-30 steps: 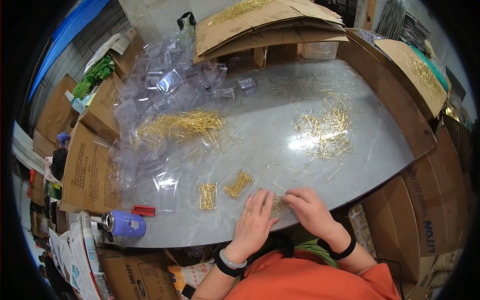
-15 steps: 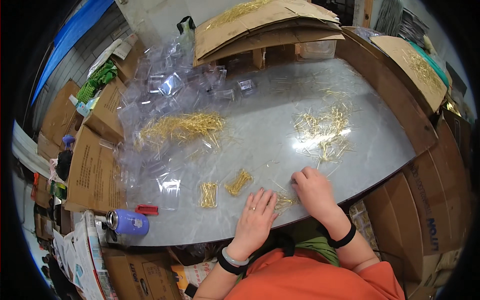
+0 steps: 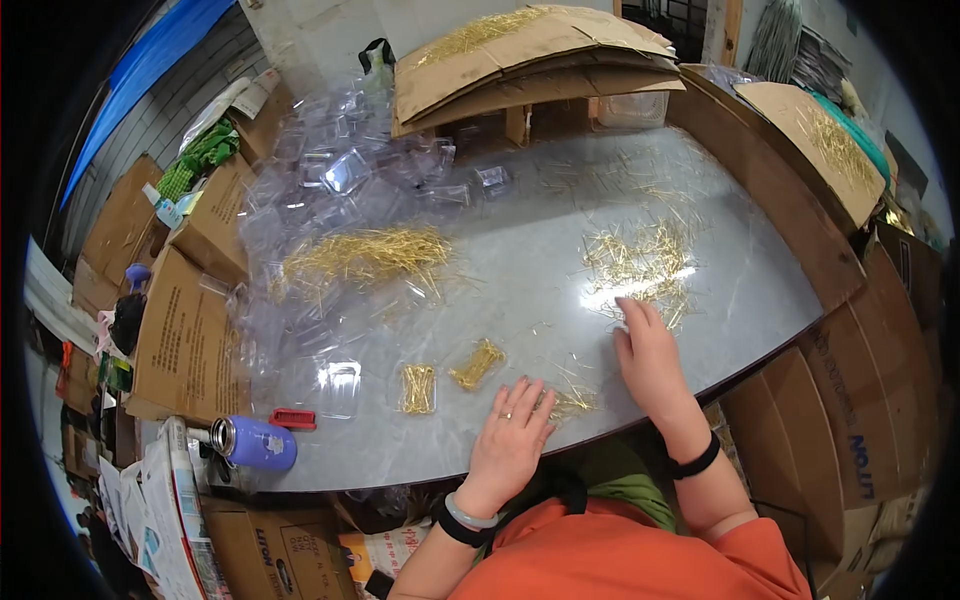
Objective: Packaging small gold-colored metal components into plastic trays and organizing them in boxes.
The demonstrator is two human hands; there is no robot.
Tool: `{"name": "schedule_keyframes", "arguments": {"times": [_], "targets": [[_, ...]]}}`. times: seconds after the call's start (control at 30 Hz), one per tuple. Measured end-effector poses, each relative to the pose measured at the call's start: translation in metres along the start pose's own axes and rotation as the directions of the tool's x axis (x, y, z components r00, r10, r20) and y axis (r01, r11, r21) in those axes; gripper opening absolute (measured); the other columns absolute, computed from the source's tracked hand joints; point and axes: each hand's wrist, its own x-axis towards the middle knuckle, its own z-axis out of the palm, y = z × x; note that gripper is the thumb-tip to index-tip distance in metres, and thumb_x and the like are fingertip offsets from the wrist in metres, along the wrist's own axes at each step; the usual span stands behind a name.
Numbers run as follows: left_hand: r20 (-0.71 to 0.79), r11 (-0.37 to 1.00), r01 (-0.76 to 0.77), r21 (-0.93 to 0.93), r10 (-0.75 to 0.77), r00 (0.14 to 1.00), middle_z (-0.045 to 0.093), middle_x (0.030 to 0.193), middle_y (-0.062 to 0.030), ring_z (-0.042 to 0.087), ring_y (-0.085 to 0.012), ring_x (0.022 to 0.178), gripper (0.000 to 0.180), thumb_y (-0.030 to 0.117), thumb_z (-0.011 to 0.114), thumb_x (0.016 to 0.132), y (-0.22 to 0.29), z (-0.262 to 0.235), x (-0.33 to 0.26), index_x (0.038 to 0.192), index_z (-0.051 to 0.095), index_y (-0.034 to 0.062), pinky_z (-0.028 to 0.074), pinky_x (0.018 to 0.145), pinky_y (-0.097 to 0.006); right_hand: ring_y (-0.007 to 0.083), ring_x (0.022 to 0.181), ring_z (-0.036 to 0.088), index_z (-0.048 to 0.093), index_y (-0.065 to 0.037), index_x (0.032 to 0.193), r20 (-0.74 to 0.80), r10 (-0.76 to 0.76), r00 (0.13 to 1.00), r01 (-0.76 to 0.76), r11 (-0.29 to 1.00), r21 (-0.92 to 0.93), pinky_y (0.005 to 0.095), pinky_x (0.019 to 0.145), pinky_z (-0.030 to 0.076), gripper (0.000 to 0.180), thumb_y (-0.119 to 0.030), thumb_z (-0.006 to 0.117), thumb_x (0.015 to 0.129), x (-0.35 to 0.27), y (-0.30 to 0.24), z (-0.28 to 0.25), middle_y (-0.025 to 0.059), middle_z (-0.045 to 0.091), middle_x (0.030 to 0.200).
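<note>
My left hand lies on the grey table near its front edge, fingers stretched out and open. Just right of its fingertips is a small bunch of thin gold-coloured metal pins. With thumb and fingers apart, my right hand reaches to the near edge of a loose, spread-out heap of pins; nothing shows in it. To the left of my left hand are a small clear plastic box filled with pins and a second filled box, turned at an angle.
A larger gold pile lies among many clear plastic boxes on the left. A purple bottle and a red object stand near the front left. Cardboard sheets cover the back; a cardboard wall edges the right.
My right hand has moved away from the small bunch, up and to the right, to the loose heap. My left hand has stayed in place.
</note>
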Motion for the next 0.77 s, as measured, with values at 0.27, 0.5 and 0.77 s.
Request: {"name": "schedule_keyframes", "arguments": {"times": [0.27, 0.5, 0.77], "targets": [[-0.054, 0.993, 0.036, -0.11, -0.042, 0.998, 0.045, 0.147, -0.0247, 0.046, -0.0425, 0.134, 0.072, 0.016, 0.068, 0.093, -0.002, 0.004, -0.004, 0.152, 0.032, -0.0062, 0.038, 0.115, -0.05, 0.0401, 0.127, 0.052, 0.056, -0.001, 0.131, 0.321, -0.395, 0.861, 0.391, 0.917, 0.08, 0.0475, 0.107, 0.044, 0.056, -0.023, 0.078, 0.084, -0.039, -0.032, -0.016, 0.0203, 0.055, 0.136], [-0.092, 0.97, 0.074, -0.233, -0.097, 0.991, 0.046, 0.146, -0.0253, 0.048, -0.044, 0.131, 0.08, 0.02, 0.078, 0.086, -0.008, -0.001, -0.007, 0.151, 0.037, -0.0025, 0.043, 0.109, -0.049, 0.0395, 0.13, 0.051, 0.056, -0.002, 0.13, 0.421, -0.5, 0.757, 0.3, 0.837, 0.457, 0.0465, 0.112, 0.042, 0.057, -0.02, 0.08, 0.082, -0.033, -0.002, 0.012, 0.019, 0.056, 0.134], [0.218, 0.825, 0.565, -0.019, -0.548, 0.808, 0.05, 0.143, -0.0218, 0.052, -0.0414, 0.128, 0.079, 0.028, 0.083, 0.081, 0.007, -0.036, -0.034, 0.146, 0.047, 0.0031, 0.046, 0.105, -0.047, 0.0414, 0.142, 0.04, 0.05, -0.013, 0.146, 0.482, -0.433, 0.762, 0.361, 0.901, 0.24, 0.0497, 0.118, 0.034, 0.069, -0.033, 0.078, 0.085, -0.038, -0.02, -0.002, 0.0187, 0.042, 0.155]]}}
